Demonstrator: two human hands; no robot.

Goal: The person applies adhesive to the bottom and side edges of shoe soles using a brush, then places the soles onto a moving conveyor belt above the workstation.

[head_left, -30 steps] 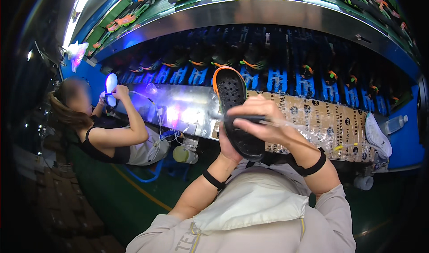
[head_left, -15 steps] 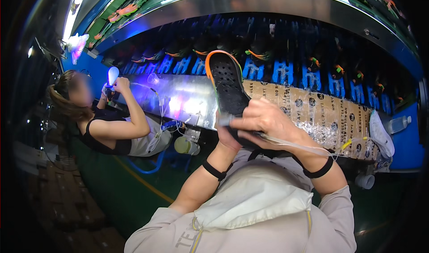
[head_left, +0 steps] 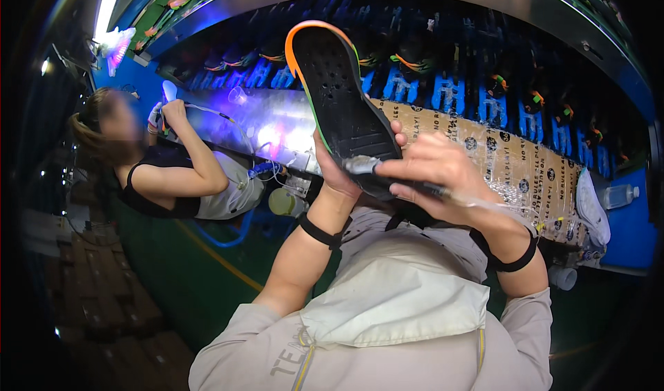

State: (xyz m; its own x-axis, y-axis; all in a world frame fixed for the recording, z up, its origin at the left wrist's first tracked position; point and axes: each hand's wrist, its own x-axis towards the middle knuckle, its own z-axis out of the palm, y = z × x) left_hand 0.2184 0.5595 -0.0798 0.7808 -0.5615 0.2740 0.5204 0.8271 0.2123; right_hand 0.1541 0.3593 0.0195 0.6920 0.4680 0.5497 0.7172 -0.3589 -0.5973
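Note:
A black shoe sole [head_left: 339, 99], orange round the far end with a green side edge, is tilted in front of me, its hole-dotted inner face up. My left hand [head_left: 332, 169] is wrapped under its near part, fingertips showing at the right edge. A brush [head_left: 361, 164] with pale bristles is gripped in my right hand [head_left: 443, 171], its bristles against the sole's near part. The brush's black handle runs back under my fingers, and a clear thin tube [head_left: 494, 208] trails from it past my right wrist.
A bench covered in printed brown tape [head_left: 508, 163] lies ahead, with several blue racks [head_left: 449, 94] holding dark shoe parts behind it. At right are a white cloth-like item [head_left: 590, 208] and a clear bottle [head_left: 618, 194]. A co-worker [head_left: 183, 173] works at left beside a metal bench.
The sole has shifted up and left, closer to the camera. The brush has moved a little right and nearer the sole's middle, still in my right hand.

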